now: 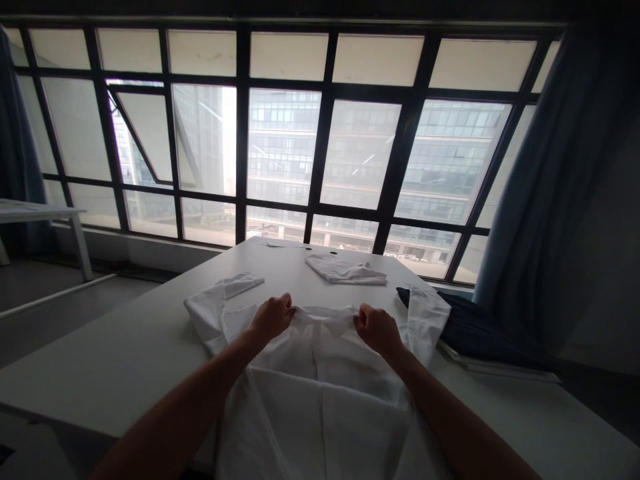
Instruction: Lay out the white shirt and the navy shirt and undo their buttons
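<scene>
Shirt (320, 413) neckline pinched by left hand (273, 319), right hand (379, 331); folded cloth (345, 270) beyond.

backlit, dim foreground, bright daylight through the windows (285, 147), curved wide-angle edges

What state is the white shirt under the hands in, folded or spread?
Spread: the shirt lies flat on the table, sleeves out sideways, its top edge gripped by the left hand and right hand.
</scene>
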Motion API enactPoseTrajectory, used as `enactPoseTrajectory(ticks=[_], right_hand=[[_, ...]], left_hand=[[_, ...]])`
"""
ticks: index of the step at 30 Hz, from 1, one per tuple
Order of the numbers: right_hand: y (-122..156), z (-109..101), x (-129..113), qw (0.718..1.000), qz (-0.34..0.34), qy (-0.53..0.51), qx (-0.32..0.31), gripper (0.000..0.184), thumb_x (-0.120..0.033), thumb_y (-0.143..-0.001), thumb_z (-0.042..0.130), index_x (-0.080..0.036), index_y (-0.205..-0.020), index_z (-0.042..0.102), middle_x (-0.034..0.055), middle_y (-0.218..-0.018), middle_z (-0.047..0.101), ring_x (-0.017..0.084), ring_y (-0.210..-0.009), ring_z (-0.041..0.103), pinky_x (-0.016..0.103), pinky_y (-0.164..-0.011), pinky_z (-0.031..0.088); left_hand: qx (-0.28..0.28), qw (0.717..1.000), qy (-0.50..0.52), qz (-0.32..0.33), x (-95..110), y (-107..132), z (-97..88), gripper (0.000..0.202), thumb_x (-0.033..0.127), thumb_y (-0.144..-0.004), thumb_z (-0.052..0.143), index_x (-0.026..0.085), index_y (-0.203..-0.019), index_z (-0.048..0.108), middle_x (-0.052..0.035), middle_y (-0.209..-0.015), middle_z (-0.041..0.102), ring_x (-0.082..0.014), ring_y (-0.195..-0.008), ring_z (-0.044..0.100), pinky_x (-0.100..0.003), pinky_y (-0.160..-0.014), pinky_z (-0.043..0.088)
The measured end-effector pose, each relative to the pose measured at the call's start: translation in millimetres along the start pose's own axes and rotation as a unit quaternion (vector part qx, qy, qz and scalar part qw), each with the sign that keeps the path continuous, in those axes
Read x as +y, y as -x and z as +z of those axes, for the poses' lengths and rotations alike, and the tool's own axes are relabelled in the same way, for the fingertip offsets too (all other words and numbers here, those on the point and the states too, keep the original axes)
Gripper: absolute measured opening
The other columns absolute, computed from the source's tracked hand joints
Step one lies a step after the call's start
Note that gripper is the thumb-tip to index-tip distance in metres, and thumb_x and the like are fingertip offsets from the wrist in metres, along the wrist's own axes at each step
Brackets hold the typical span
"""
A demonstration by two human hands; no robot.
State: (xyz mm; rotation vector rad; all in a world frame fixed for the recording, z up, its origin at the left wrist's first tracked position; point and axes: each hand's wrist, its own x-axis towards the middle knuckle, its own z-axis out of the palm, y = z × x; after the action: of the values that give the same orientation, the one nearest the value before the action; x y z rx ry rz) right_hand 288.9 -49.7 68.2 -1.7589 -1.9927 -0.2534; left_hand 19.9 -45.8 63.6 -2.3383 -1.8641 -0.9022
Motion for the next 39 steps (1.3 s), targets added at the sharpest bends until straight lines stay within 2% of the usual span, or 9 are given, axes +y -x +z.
enactPoseTrajectory(ticks=[8, 11, 14, 16, 18, 23, 28, 33, 39], right_hand=[[3, 1, -1, 0.977, 0.031, -0.172, -0.122, 0.051, -0.034, -0.092, 0.045, -0.018, -0.044, 0.056, 0.0072, -0.052, 0.063, 0.016, -0.054, 0.06, 0.027, -0.062, 0.039], [2, 5, -4, 0.93, 0.047, -0.312, -0.187, 0.057, -0.045, -0.093, 0.04, -0.016, -0.049, 0.061, 0.0086, -0.05, 0.062, 0.017, -0.049, 0.059, 0.028, -0.057, 0.044], [1, 6, -4, 0.868, 0.004, -0.451, -0.207, 0.047, -0.052, -0.091, 0.045, -0.014, -0.096, 0.073, 0.0136, -0.094, 0.074, 0.022, -0.081, 0.07, 0.032, -0.071, 0.052], [3, 6, -3, 0.879, -0.046, -0.448, -0.157, 0.05, -0.049, -0.087, 0.055, -0.019, -0.126, 0.062, 0.0128, -0.129, 0.063, 0.025, -0.115, 0.06, 0.037, -0.092, 0.048], [8, 5, -4, 0.911, -0.097, -0.378, -0.131, 0.05, -0.044, -0.085, 0.061, -0.021, -0.13, 0.061, 0.0117, -0.135, 0.059, 0.026, -0.123, 0.054, 0.039, -0.1, 0.043], [26, -1, -18, 0.914, -0.232, -0.273, -0.188, 0.023, -0.034, -0.088, 0.059, -0.025, -0.102, 0.075, 0.007, -0.107, 0.071, 0.023, -0.097, 0.064, 0.034, -0.085, 0.049], [40, -4, -30, 0.929, -0.222, -0.188, -0.229, 0.021, -0.035, -0.084, 0.062, -0.024, -0.096, 0.076, 0.0068, -0.097, 0.071, 0.021, -0.083, 0.064, 0.032, -0.078, 0.048], [29, 19, -15, 0.928, -0.159, -0.208, -0.264, 0.048, -0.052, -0.069, 0.075, -0.021, -0.106, 0.074, 0.0114, -0.121, 0.067, 0.031, -0.108, 0.061, 0.037, -0.094, 0.046], [8, 41, -7, 0.957, -0.142, -0.17, -0.186, 0.046, -0.043, -0.083, 0.064, -0.019, -0.123, 0.064, 0.0123, -0.135, 0.059, 0.029, -0.128, 0.049, 0.042, -0.111, 0.03]], left_hand=[[0.039, 0.997, -0.035, -0.059, -4, -11, -1.2, 0.015, 0.019, -0.091, 0.049, 0.012, -0.1, 0.058, -0.0152, -0.084, 0.07, -0.0299, -0.085, 0.07, -0.04, -0.078, 0.05], [-0.019, 0.981, 0.164, -0.101, -7, -18, 7.3, 0.025, 0.015, -0.09, 0.048, 0.008, -0.113, 0.055, -0.016, -0.085, 0.072, -0.0258, -0.08, 0.071, -0.039, -0.078, 0.052], [-0.057, 0.918, 0.39, -0.047, -11, -20, 16.7, 0.056, 0.02, -0.091, 0.049, 0.009, -0.143, 0.03, -0.0207, -0.115, 0.068, -0.0238, -0.104, 0.067, -0.038, -0.089, 0.051], [-0.043, 0.918, 0.395, 0.016, -13, -17, 19.2, 0.078, 0.027, -0.089, 0.056, 0.014, -0.152, 0.012, -0.0229, -0.142, 0.048, -0.0257, -0.13, 0.05, -0.042, -0.102, 0.043], [-0.055, 0.95, 0.298, 0.068, -14, -10, 17.6, 0.082, 0.032, -0.084, 0.062, 0.015, -0.152, 0.019, -0.0216, -0.151, 0.037, -0.0286, -0.138, 0.039, -0.045, -0.109, 0.035], [-0.22, 0.954, 0.087, 0.183, -1, 16, 6.6, 0.043, 0.035, -0.078, 0.068, 0.022, -0.119, 0.066, -0.0119, -0.127, 0.063, -0.0317, -0.121, 0.055, -0.044, -0.105, 0.039], [-0.271, 0.948, -0.016, 0.163, 11, 33, 9.7, 0.053, 0.044, -0.067, 0.077, 0.022, -0.114, 0.068, -0.0142, -0.12, 0.063, -0.0361, -0.113, 0.056, -0.046, -0.096, 0.043], [-0.302, 0.943, -0.002, 0.137, 2, 26, 26.8, 0.073, 0.057, -0.075, 0.067, 0.019, -0.136, 0.052, -0.0194, -0.144, 0.046, -0.0383, -0.131, 0.042, -0.054, -0.107, 0.032], [-0.189, 0.976, -0.031, 0.104, -8, 4, 43.7, 0.053, 0.054, -0.089, 0.054, 0.022, -0.131, 0.056, -0.0173, -0.142, 0.049, -0.0343, -0.134, 0.04, -0.057, -0.11, 0.025]])
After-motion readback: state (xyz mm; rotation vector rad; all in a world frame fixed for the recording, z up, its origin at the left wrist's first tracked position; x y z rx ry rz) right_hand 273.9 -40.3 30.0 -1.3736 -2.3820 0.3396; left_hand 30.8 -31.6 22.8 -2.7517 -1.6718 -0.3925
